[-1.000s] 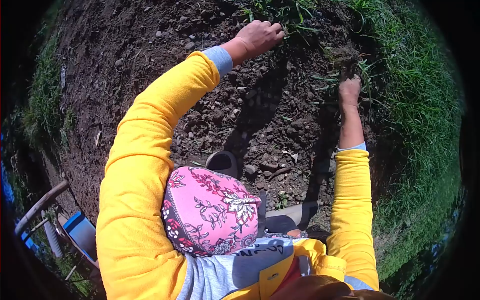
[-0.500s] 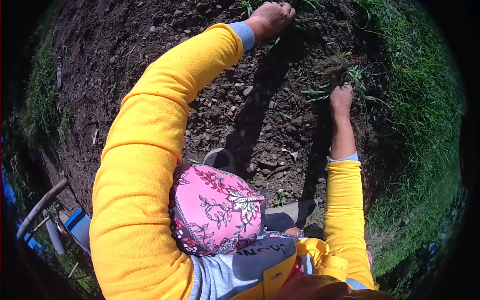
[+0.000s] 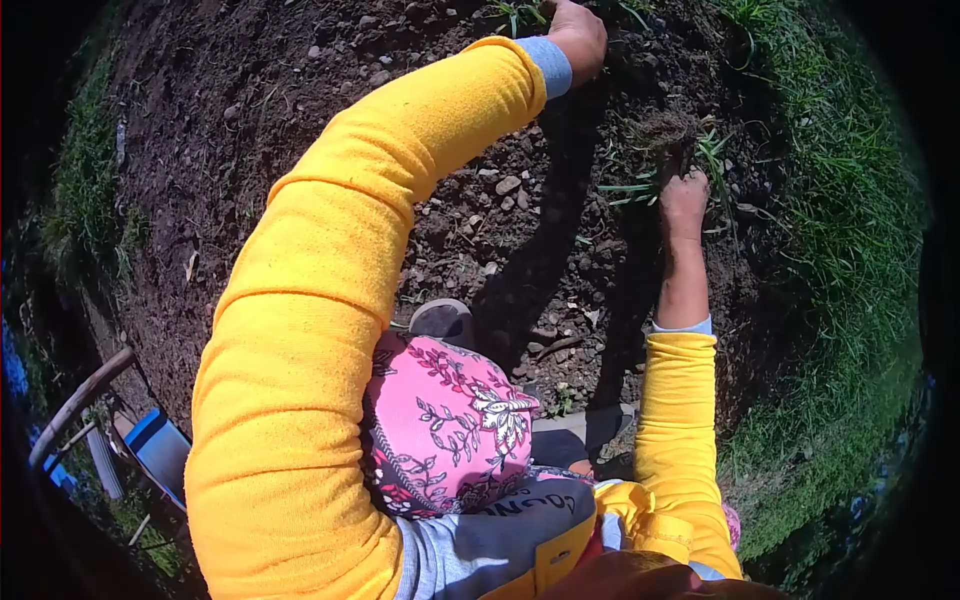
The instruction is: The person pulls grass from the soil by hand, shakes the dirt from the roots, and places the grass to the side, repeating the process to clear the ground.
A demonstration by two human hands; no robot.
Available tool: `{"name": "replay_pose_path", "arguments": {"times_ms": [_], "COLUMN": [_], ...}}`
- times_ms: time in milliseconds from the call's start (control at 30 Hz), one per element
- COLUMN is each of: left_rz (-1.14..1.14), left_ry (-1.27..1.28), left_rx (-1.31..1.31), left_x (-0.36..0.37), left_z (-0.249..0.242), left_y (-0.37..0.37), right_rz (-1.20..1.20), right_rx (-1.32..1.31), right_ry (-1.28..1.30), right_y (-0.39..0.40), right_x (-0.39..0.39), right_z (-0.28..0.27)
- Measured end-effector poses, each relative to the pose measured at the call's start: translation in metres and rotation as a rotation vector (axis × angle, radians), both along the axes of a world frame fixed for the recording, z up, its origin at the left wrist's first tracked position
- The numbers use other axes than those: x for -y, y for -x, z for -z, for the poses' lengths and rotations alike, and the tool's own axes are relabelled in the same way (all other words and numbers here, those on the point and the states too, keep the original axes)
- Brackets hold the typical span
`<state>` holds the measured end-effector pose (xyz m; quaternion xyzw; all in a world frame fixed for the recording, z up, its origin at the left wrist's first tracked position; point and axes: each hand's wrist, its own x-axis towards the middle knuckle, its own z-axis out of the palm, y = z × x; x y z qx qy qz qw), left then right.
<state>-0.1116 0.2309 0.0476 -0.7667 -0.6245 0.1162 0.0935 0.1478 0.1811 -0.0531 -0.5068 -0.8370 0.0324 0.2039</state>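
My left hand (image 3: 580, 42) is at the top edge of the view, over the dark soil, with its fingers curled and partly cut off by the frame. Beside its fingertips grows a small green plant (image 3: 516, 16); whether the fingers grip anything there is hidden. Lower and to the right, my right hand (image 3: 685, 205) is closed around a clump of uprooted weeds (image 3: 660, 132). Brown, soil-covered roots stick out beyond the fist, and green blades spread to both sides of it.
Stony tilled soil (image 3: 540, 240) lies under both hands. Thick grass (image 3: 850, 220) borders it on the right. A shoe (image 3: 442, 322) and a pink floral cloth (image 3: 450, 420) show near my body. At lower left are a curved wooden handle (image 3: 85, 395) and a blue object (image 3: 160, 450).
My left hand has shifted slightly right and turned, its fingers now pointing left toward the small plant. The right hand and its weed clump stay nearly in place.
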Motion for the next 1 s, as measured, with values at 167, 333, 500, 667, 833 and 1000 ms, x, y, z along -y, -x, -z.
{"name": "replay_pose_path", "arguments": {"times_ms": [167, 333, 500, 667, 833, 1000], "left_rz": [0.038, 0.087, 0.083, 0.059, 0.05, 0.056], "left_ry": [-0.309, -0.282, -0.238, -0.189, -0.158, -0.169], "left_rx": [0.048, 0.162, 0.204, 0.232, 0.255, 0.259], "left_x": [-0.013, -0.021, -0.03, -0.035, -0.036, -0.036], "left_z": [0.022, 0.021, 0.023, 0.02, 0.021, 0.023], "left_y": [0.024, 0.032, 0.029, 0.022, 0.025, 0.03], "right_rz": [-0.059, 0.203, 0.521, 0.637, 0.632, 0.604], "right_rx": [0.165, -0.514, -0.9, -0.838, -0.783, -0.81], "right_ry": [0.094, 0.489, 0.832, 0.809, 0.815, 0.887], "right_y": [-0.014, -0.031, 0.011, 0.02, 0.032, 0.018], "right_x": [-0.002, -0.002, 0.016, 0.021, 0.028, 0.025], "right_z": [-0.011, 0.01, -0.066, -0.069, -0.077, -0.05]}}
